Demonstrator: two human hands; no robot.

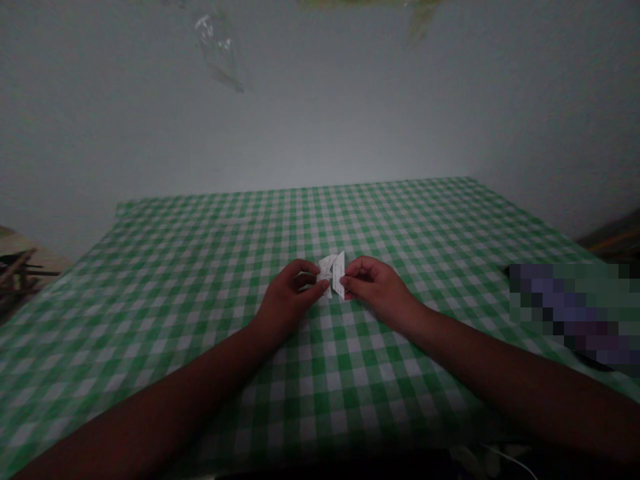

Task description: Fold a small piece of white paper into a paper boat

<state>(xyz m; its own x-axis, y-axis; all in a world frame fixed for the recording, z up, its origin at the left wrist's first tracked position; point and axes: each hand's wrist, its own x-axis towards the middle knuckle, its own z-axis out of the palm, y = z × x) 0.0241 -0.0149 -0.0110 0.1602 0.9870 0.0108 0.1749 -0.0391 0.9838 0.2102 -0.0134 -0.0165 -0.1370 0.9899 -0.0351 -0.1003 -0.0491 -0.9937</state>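
Note:
A small folded piece of white paper (pixel 333 272) with printed lines is held just above the green-and-white checked tablecloth (pixel 210 267), near the table's middle. My left hand (pixel 290 300) pinches its left side between thumb and fingers. My right hand (pixel 375 283) pinches the right side the same way. Both hands meet at the paper, with forearms reaching in from the bottom corners. The paper shows two upright pointed flaps side by side.
A blurred-out dark object (pixel 575 313) lies on the cloth at the right edge. The table backs onto a plain pale wall (pixel 320 100). Dark sticks or tools (pixel 17 270) show beyond the table's left edge.

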